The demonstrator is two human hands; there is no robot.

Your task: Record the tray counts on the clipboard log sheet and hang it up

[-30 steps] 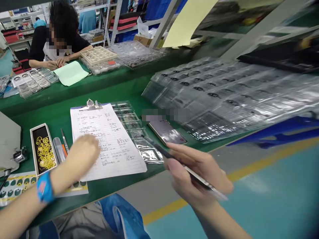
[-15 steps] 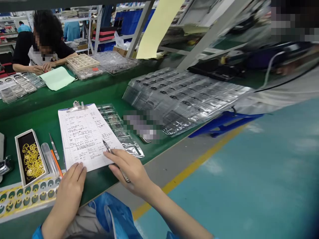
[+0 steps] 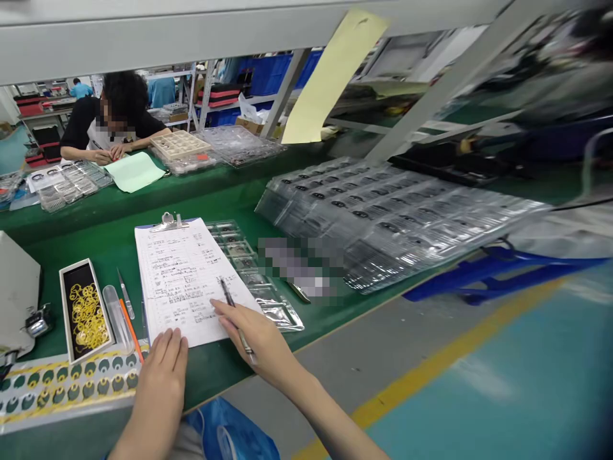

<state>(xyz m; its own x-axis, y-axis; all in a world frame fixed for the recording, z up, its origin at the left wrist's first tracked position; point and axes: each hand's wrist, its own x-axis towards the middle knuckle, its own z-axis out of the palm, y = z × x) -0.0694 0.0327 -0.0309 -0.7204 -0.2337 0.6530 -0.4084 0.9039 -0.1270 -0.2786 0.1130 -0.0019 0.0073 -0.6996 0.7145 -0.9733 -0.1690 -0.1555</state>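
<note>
1. Far left: shallow white-rimmed rectangular box with black lining (image 3: 78,273), holding tangled thin yellow rings (image 3: 89,319). Well apart from my fingers; a leftward elbow swing could have tipped it.
2. Slim clear plastic tube (image 3: 116,316), thin orange stick (image 3: 131,329) and pointed silver metal tweezers (image 3: 126,294) lay near my left hand (image 3: 165,377). A sideways slide could have swept them into the paper.
3. Left hand: flat, fingers extended, gripping nothing, fingertips at the lower edge of the handwritten white paper sheet (image 3: 172,268). Too light a press and the sheet could have skewed under the pen.
4. Sheet: mid-bench, under the silver metal clip (image 3: 167,222) at its top, bottom end near the bench edge. Only the top was clipped, so the loose lower end could have curled or shifted.
5. Right hand (image 3: 258,335): fingers closed round a slim dark pen (image 3: 228,294), slanted over the sheet's lower right. Couldn't tell if the tip touched. Dragging my hand could have smeared wet ink; a loose pinch, stray strokes.
6. Clear plastic compartment tray (image 3: 275,313), just beside the sheet: rightward wrist drift could have nudged it.
</note>
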